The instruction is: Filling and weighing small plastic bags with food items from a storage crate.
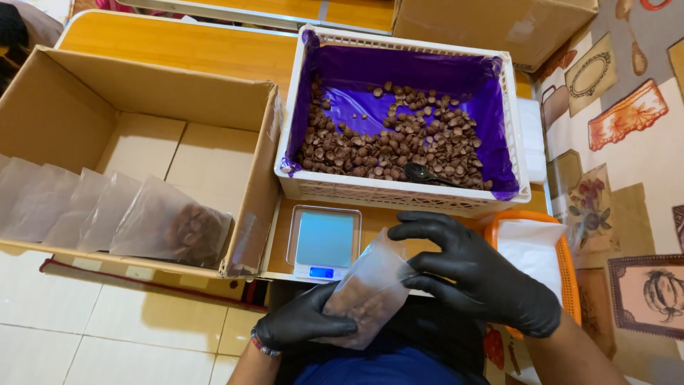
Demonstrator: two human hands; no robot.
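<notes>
We note one carton (142, 93) holding five filled bags (107, 214). One white crate (406, 192), lined purple, holds brown pieces and one spoon (420, 173). One scale (324, 242) sits below it. Our right hand (484, 278), fingers spread, and left hand (303, 324), fingers pinching, hold one bag (367, 289) just beside the scale.

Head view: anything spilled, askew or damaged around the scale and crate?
Nothing stands out. The brown pieces stay inside the lined crate, the scale is bare, and both hands hold the filled bag.
</notes>
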